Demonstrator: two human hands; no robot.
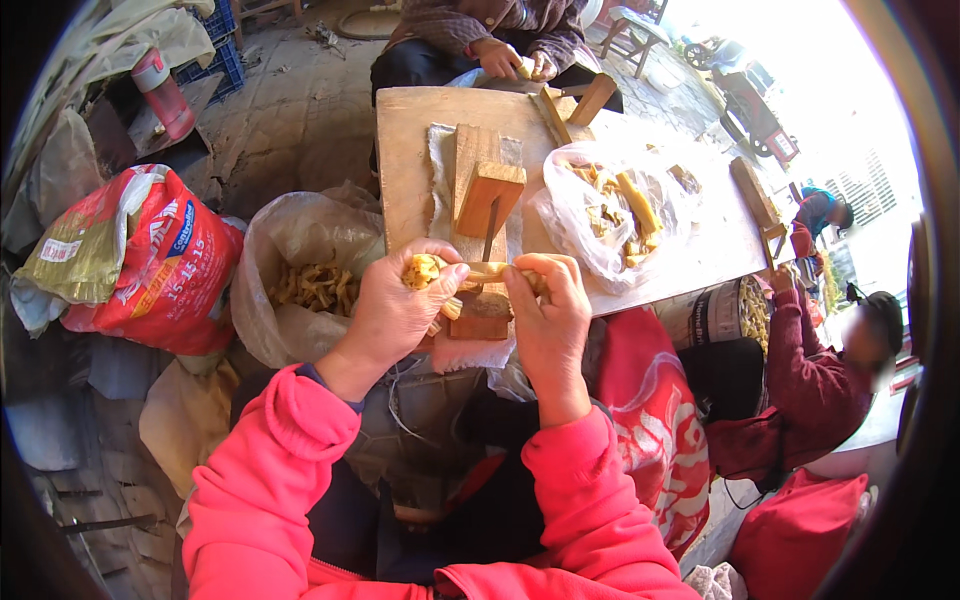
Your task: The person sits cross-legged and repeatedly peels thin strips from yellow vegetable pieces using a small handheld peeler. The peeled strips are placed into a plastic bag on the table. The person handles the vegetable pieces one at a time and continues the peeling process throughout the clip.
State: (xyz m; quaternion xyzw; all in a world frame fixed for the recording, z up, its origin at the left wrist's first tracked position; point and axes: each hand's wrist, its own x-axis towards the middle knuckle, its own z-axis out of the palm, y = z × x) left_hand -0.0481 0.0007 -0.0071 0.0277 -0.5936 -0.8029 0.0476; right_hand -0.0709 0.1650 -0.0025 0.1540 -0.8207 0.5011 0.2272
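Note:
My left hand (386, 304) is closed around several pale yellow pieces of dried plant root or stalk (421, 271), whose ends stick out on both sides of the fist. My right hand (556, 315) pinches the right end of a flat yellow strip (486, 271). That strip stretches between both hands, its left end at my left thumb. Just beyond, a wooden plank (476, 142) lies on a white cloth (441, 161). An upright wooden block (491, 196) stands on it, with a thin metal blade (491, 232) slanting down from the block toward the plank.
The wooden table (409, 112) bears a clear plastic bag (559, 191) of yellow pieces. An open sack (262, 240) of pieces stands at left, beside a red printed sack (191, 277). One person (450, 22) sits opposite, another (810, 397) at right.

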